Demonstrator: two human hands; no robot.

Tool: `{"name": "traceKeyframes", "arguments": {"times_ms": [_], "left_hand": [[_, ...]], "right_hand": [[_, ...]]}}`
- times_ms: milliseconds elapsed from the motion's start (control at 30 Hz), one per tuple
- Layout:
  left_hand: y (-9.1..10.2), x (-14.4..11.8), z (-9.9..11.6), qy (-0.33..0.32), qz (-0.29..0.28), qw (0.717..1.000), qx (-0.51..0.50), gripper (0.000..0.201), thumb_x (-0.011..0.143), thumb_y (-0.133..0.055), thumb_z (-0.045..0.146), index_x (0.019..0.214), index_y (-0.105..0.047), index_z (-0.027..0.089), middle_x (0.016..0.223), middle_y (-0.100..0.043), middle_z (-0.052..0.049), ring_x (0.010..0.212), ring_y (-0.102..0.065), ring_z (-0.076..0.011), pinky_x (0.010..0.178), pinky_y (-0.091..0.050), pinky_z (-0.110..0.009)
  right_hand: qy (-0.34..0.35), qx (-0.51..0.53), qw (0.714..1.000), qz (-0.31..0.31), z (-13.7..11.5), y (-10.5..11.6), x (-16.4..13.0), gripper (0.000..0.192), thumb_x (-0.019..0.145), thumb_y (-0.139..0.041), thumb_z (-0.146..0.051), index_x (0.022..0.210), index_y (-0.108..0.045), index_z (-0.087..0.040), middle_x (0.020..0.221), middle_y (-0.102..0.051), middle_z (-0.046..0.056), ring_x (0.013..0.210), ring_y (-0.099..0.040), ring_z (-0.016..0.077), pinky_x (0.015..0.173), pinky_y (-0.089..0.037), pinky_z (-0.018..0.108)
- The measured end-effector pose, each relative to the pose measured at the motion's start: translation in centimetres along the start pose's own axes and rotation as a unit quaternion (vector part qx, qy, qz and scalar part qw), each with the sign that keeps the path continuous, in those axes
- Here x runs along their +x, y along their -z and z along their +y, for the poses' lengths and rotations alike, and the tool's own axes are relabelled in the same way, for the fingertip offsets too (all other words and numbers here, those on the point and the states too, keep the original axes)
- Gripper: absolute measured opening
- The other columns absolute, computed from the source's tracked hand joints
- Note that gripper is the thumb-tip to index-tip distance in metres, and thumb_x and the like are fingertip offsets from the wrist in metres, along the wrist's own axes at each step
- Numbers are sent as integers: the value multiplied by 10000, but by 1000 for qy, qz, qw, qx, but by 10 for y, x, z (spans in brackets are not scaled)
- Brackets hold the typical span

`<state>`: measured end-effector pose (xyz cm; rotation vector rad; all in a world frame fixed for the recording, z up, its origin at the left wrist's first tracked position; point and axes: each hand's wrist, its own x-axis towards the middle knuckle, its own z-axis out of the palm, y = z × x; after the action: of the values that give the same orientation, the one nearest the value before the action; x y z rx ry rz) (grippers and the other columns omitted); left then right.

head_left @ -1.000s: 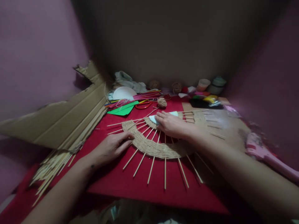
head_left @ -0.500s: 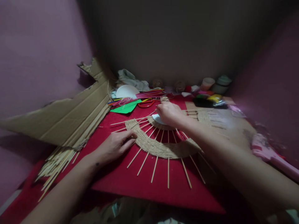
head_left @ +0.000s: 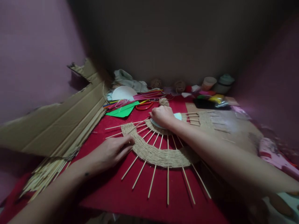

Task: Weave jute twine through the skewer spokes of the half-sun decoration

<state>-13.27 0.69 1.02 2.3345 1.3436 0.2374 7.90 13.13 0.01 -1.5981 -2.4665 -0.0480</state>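
Head view, tan woven arc (head_left: 161,157), radiating sticks (head_left: 168,186)

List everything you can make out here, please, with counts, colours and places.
Woven piece: one, tan, centre
Twine balls: three, brownish, beyond woven piece
Half-discs: two, whitish, back left and centre
Green card: unclear count, green, left of centre
Strips: many, mostly pink, behind green card
Looped handle: one, red, beside green card
Cardboard: one, brown, left
Loose sticks: many, pale, under cardboard
Cup: one, pale, back right
Jar: one, greyish, beside cup
Packets: several, mixed, back right
Tool: one, pink, far right
Tablecloth: one, red, underneath
Left hand: one, bare, woven piece's left
Right hand: one, bare, centre
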Motion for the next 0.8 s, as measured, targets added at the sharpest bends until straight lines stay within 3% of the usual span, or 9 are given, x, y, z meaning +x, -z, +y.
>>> {"name": "traceKeyframes", "arguments": {"times_ms": [200, 467, 800], "left_hand": [[9, 6, -4, -20, -57, 997, 44, 236, 962, -356, 347, 951, -547, 208, 805, -613, -9, 665, -540, -131, 610, -381, -258], [10, 2, -4, -29, -6, 999, -13, 213, 937, -425, 313, 1007, -587, 194, 912, -664, -22, 800, -613, -134, 713, -441, -226], [14, -4, -1, -21, 2, 999, -25, 185, 910, -430, 233, 1021, -572, 185, 921, -647, -13, 808, -597, -114, 732, -437, -211]], "right_hand": [[2, -6, 1000, -5, 2, -1, 2, 401, 921, -396, -339, 946, -741, -136, 907, -714, 174, 852, -651, 249, 707, -427, 328], [-11, -18, 1000, 5, 2, 1, -1, 397, 911, -409, -371, 915, -742, -154, 879, -716, 154, 782, -641, 231, 658, -417, 323], [-4, -21, 999, 25, 2, -1, -2, 396, 900, -406, -362, 901, -742, -152, 866, -719, 146, 750, -627, 215, 641, -393, 318]]}}
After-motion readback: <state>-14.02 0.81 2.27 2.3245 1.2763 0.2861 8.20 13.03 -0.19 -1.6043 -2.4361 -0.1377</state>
